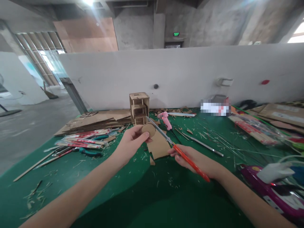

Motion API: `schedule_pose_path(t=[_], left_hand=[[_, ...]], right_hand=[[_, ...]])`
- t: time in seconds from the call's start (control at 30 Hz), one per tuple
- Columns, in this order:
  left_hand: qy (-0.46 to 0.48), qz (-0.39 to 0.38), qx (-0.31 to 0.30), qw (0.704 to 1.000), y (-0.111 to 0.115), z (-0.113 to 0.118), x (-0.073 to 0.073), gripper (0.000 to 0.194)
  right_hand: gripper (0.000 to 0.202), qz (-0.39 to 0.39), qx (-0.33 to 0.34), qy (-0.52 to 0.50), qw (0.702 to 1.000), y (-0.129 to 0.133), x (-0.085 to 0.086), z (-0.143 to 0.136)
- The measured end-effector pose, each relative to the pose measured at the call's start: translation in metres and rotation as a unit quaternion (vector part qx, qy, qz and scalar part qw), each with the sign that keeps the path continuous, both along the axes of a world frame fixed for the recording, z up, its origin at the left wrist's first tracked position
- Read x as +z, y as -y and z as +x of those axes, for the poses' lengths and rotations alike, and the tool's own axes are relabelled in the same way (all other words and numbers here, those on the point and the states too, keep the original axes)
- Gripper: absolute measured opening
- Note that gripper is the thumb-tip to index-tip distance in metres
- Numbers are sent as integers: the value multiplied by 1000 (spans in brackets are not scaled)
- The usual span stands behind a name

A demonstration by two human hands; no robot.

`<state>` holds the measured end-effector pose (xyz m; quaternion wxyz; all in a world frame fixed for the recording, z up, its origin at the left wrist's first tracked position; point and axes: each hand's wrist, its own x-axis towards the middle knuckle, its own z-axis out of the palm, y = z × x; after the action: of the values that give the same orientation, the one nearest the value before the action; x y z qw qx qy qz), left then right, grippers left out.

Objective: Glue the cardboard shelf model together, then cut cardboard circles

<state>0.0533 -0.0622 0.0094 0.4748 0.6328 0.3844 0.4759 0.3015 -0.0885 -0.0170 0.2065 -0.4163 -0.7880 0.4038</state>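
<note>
My left hand pinches a small round cardboard disc between thumb and fingers. In my right hand are red-handled scissors, their blades pointing up and left beside the disc's right edge. Whether the blades touch the disc I cannot tell. Beneath the blades a larger cut cardboard piece lies on the green table. Just behind my left hand stands a small cardboard shelf structure with stick supports. A pink glue gun rests behind the scissors.
Flat cardboard, wrapped stick bundles and teal-handled pliers lie at left. A metal strip is at right of centre. A purple power strip with a white plug sits at right. Scraps dot the table; a white partition rises behind.
</note>
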Motion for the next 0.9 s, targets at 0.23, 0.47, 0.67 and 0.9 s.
schedule_pose_path(t=[0.23, 0.47, 0.67, 0.9], left_hand=[[-7, 2, -15, 1000, 3, -1, 1, 26], [-37, 25, -9, 999, 1, -4, 2, 23], [-41, 22, -14, 999, 0, -6, 1, 21], [-17, 19, -35, 999, 3, -7, 6, 21]], right_hand=[[39, 43, 9, 67, 997, 2, 6, 3], [41, 86, -16, 110, 990, -2, -2, 3], [42, 151, -89, 198, 964, -3, -5, -2], [38, 211, -130, 226, 942, -3, -6, -6]])
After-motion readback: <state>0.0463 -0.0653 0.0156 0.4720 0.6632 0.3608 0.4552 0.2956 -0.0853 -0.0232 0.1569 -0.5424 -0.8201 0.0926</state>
